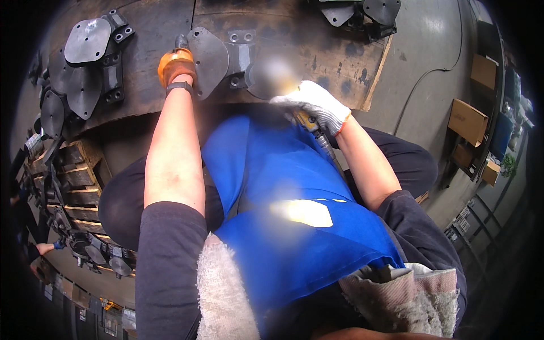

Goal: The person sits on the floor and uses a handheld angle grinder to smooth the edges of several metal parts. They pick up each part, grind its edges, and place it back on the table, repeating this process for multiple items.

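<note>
My left hand, in an orange glove with dark fingertips, is closed at the left edge of a flat grey metal bracket plate on the table. My right hand, in a white knit glove, grips a yellow air tool with a hose fitting running down from it. A bright blur covers the tool's front end, so its head cannot be made out. Just beyond the right hand, a rounded metal part shows beside the blur. Next to the plate stands a block-like bracket piece with holes.
More metal brackets are stacked at the table's left, others at its far right. The brown worktable ends at a wooden edge strip. A cable crosses the floor. Pallets stand left, cardboard boxes right.
</note>
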The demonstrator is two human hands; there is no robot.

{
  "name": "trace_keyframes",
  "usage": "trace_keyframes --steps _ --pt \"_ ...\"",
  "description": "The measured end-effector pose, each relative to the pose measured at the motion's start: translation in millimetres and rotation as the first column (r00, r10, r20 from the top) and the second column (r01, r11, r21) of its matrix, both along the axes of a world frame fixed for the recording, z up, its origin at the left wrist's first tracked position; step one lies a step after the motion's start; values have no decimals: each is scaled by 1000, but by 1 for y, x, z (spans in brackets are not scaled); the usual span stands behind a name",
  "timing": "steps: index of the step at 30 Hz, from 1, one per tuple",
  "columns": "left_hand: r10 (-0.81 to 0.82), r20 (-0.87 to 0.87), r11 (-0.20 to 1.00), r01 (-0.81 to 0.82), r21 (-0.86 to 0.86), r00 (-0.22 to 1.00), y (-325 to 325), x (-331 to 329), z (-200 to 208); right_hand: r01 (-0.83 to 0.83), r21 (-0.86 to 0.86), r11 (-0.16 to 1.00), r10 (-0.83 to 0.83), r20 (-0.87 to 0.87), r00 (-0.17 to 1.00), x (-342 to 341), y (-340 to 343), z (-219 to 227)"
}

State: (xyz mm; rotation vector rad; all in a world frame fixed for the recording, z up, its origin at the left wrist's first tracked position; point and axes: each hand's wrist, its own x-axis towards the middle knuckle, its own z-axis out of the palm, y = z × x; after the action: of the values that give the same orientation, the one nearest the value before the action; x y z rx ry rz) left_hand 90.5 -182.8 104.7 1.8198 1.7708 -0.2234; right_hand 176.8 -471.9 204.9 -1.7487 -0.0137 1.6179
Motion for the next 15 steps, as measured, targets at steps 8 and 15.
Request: trace_keyframes --steps 8,15 --pt "-6 19 1000 6 13 1000 2 -3 -7 7 -24 1000 -6 41 999 0 -3 -4" --pt "24 1 1000 -24 2 1000 0 0 -1 -52 29 998 49 92 995 0 21 5"
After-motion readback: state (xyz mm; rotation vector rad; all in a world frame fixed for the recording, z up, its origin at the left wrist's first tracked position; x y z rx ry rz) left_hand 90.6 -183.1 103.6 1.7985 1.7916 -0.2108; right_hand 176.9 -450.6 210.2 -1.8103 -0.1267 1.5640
